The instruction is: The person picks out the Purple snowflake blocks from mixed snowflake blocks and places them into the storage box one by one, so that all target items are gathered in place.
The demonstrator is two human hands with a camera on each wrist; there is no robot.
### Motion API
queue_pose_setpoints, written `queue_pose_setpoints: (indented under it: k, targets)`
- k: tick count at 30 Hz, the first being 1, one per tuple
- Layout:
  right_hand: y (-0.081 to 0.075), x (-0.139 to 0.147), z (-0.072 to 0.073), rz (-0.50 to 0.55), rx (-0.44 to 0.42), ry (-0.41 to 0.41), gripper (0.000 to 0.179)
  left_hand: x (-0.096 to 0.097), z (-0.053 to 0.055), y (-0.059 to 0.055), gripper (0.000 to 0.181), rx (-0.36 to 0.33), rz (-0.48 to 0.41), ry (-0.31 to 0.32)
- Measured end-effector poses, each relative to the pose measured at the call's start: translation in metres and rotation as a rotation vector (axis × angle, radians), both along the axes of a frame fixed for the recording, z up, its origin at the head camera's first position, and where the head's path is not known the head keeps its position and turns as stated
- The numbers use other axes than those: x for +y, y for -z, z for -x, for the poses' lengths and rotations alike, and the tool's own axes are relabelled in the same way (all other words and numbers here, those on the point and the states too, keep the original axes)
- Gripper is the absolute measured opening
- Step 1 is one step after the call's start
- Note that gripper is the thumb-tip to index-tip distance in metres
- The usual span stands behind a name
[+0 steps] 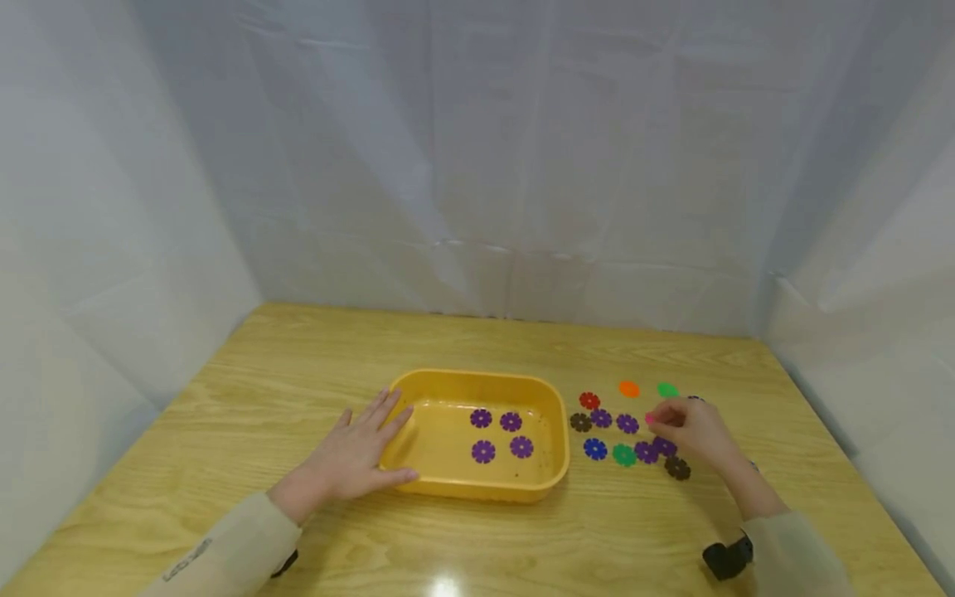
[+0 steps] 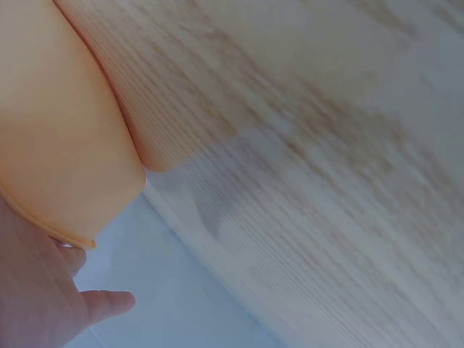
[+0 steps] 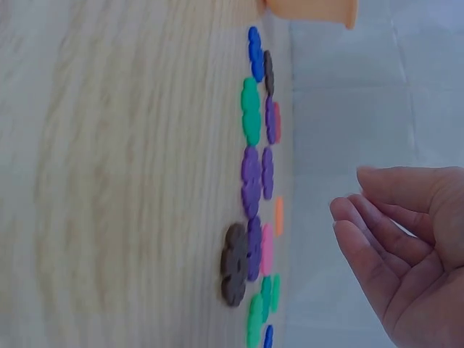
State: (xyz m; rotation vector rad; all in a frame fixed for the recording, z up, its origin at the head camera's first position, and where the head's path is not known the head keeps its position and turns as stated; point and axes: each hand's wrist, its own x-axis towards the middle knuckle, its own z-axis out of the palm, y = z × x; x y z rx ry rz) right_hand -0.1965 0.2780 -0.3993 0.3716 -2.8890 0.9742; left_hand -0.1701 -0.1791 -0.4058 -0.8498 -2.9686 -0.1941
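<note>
My left hand (image 1: 356, 456) rests over the left rim of a yellow plastic tray (image 1: 477, 489), its fingers spread and fairly straight. Inside the tray lie several purple flower-shaped discs (image 1: 483, 452), flat and apart from one another. Above the loose discs on the right is my right hand (image 1: 694, 429), fingers loosely bent. The right wrist view shows a gap between thumb and fingertips of that hand (image 3: 406, 246), with nothing held. Nearest its fingertips in the head view is a pink disc (image 1: 650, 419), which lies on the table in the right wrist view.
Right of the tray, several discs lie on the wooden table (image 1: 298, 356): red (image 1: 589, 400), orange (image 1: 630, 389), blue (image 1: 594, 448), green (image 1: 624, 454), brown (image 1: 677, 468) and purple (image 1: 627, 424). Some touch or overlap. White sheeting (image 1: 485, 166) hangs behind and at both sides.
</note>
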Motion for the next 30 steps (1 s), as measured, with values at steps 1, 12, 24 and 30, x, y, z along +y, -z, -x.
queue_pose_setpoints:
  k: [1, 12, 24, 30]
  targets:
    - [0.000, 0.002, -0.001, -0.001, -0.003, 0.001, 0.013, 0.000, 0.000, 0.000, 0.085, 0.000, 0.001, 0.000]
    - [0.012, 0.020, 0.002, -0.050, -0.055, 0.027, 0.013, 0.000, -0.001, -0.003, 0.084, 0.000, 0.005, -0.002]
    - [0.025, 0.031, 0.009, -0.092, -0.117, -0.019, 0.012, 0.001, -0.002, -0.004, 0.084, -0.011, 0.007, -0.001]
    - [0.026, 0.030, 0.012, -0.104, -0.172, -0.028, 0.016, 0.000, -0.002, -0.004, 0.084, -0.019, 0.007, -0.003]
